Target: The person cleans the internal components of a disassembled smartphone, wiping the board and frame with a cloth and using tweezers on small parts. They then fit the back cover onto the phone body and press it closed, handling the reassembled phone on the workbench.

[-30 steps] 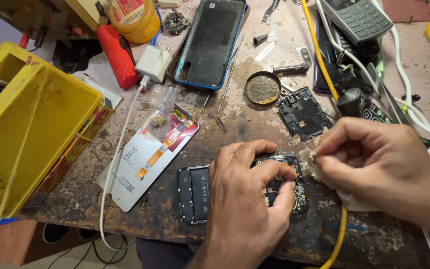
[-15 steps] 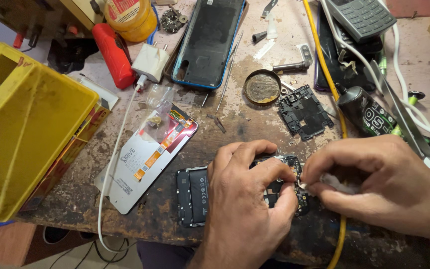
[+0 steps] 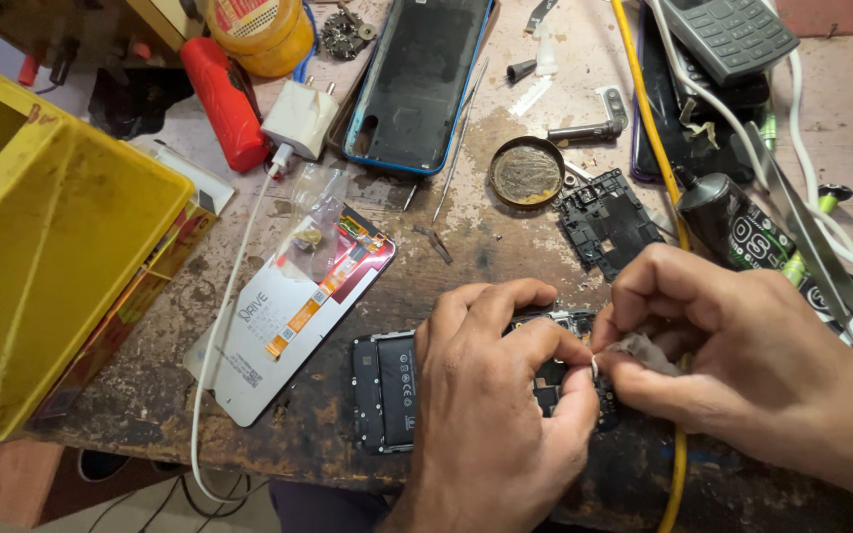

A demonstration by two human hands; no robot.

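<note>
While the left hand (image 3: 505, 395) presses the opened phone (image 3: 387, 390) at the workbench's (image 3: 466, 247) near edge, the right hand (image 3: 733, 365), fingers pinched on a grey scrap (image 3: 644, 350), may slip and tear small parts.

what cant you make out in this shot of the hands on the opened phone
Head view only:
- The upper half of the opened phone is covered by the left hand and right hand.
- The tiny pale thing pinched where the fingertips meet is too small to identify.
- The grey scrap in the right hand is mostly hidden by its fingers.
- The yellow bin is cut off by the left edge.
</note>
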